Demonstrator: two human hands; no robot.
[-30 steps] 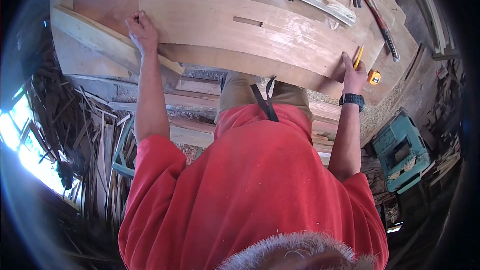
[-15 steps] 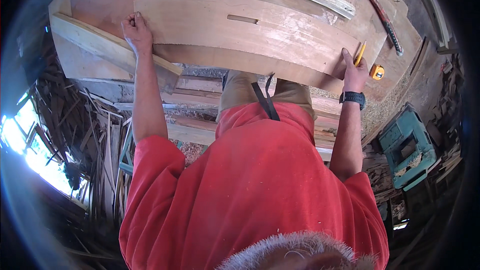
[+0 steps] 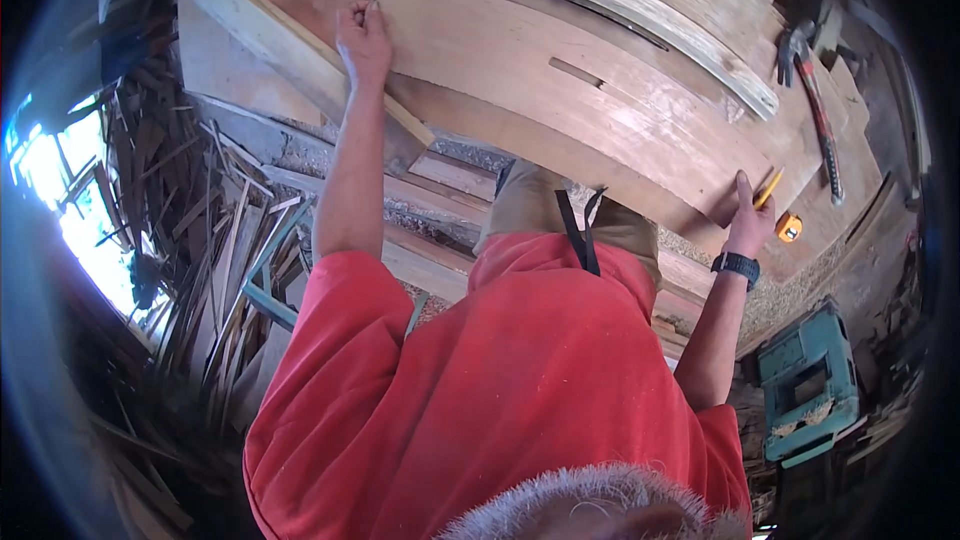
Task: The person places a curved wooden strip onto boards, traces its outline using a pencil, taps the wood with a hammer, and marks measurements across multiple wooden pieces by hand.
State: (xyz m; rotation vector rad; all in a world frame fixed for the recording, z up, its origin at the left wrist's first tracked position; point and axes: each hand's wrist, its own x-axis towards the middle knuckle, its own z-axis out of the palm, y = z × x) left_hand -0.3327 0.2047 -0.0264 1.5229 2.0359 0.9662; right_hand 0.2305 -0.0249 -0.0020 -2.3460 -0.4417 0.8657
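Note:
A long, thin plywood strip (image 3: 490,50) with a small slot lies across the work surface in front of me. My left hand (image 3: 365,40) pinches the strip at its left end, fingers curled at the edge. At the other end my right hand (image 3: 750,218) holds a yellow pencil (image 3: 769,188) between its fingers, tip pointing up and away. The thumb of that hand rests on the strip's right end. Just right of it sits a small yellow tape measure (image 3: 789,228).
A pale wooden batten (image 3: 600,2) lies beyond the strip. Another lumber piece (image 3: 300,45) slants beside my left forearm. A claw hammer (image 3: 820,125) rests at the far right. A teal plastic case (image 3: 812,380) stands lower right. Scrap wood (image 3: 190,190) piles up at left.
The whole scene has turned clockwise in view and shifted rightward as my head moved. Both hands keep their places at the strip's ends, and the pencil stays in my right hand.

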